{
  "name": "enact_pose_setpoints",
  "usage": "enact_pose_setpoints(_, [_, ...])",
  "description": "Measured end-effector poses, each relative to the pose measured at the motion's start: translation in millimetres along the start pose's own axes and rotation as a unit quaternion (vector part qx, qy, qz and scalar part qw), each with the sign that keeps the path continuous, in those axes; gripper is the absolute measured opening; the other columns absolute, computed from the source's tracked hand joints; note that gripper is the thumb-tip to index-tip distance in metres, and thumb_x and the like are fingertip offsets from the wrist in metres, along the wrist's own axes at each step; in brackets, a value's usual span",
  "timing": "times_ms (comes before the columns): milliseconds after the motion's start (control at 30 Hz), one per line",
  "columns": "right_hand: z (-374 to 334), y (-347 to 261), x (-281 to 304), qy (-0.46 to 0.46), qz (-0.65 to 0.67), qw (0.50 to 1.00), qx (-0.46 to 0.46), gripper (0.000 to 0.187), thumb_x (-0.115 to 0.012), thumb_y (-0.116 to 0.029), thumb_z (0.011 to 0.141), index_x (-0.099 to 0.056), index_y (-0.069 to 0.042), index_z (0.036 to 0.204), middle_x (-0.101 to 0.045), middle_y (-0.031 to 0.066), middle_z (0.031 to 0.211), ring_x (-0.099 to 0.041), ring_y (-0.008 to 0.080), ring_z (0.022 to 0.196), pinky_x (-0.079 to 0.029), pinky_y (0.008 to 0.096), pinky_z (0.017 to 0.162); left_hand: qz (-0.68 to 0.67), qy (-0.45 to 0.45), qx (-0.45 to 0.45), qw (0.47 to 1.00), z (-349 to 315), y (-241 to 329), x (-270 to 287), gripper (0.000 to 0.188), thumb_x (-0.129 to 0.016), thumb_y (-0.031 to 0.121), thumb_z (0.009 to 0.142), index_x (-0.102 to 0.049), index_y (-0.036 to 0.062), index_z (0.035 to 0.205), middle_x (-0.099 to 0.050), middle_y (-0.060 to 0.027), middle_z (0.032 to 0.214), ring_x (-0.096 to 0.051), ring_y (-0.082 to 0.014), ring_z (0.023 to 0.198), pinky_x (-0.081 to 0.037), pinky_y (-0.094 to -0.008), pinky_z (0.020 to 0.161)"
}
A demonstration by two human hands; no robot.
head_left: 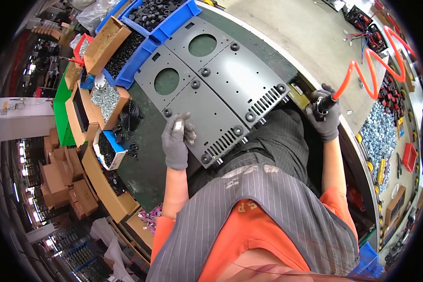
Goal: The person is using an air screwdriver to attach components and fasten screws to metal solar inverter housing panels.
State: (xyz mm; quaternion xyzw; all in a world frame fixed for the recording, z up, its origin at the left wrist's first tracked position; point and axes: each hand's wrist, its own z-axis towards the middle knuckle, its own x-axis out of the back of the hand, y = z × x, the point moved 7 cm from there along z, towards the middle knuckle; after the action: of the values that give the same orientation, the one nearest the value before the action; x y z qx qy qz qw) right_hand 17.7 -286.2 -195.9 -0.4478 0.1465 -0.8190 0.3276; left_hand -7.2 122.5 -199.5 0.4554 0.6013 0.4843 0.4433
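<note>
Both hands gloved in dark grey, forearms bare, orange sleeves at the upper arms. Left hand (176,141) reached forward from the lower edge, forearm nearly straight, wrist level; fingers curled loosely inward, thumb set against them, palm down. Right hand (325,118) was out to the side, elbow bent, forearm rising upright; fingers wrapped tight in a fist, knuckles outward, thumb side uppermost.

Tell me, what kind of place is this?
Probably a factory assembly bench. Two flat grey metal plates with round holes lie on the table, blue plastic bins of small black parts stand beside them, and the gloved right hand grips a tool on a coiled orange air hose.
</note>
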Motion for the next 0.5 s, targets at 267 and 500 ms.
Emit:
enact_pose_setpoints(267, [30,-47,11,0.049,-0.058,0.997,-0.027,0.068,-0.073,-0.022,0.060,-0.048,-0.003,0.120,-0.044,0.0194,0.127,-0.039,0.0375,0.123,-0.032,0.0458,0.103,-0.037,0.009,-0.018,0.999,-2,-7,13,0.023,-0.048,0.018,0.095,-0.061,0.0032,0.107,-0.060,-0.0011,0.075,-0.054,-0.0042,0.057,-0.040,-0.0156,0.048])
enact_pose_setpoints(500, [121,-164,-48,-0.028,-0.049,0.989,0.137,0.040,-0.068,-0.020,0.070,-0.060,-0.008,0.107,-0.062,0.0112,0.102,-0.053,0.0293,0.107,-0.037,0.0415,0.094,-0.036,-0.031,-0.020,0.999,-5,-3,12,0.024,-0.047,0.018,0.095,-0.061,0.0041,0.108,-0.060,-0.0011,0.075,-0.053,-0.0038,0.059,-0.041,-0.0160,0.050])
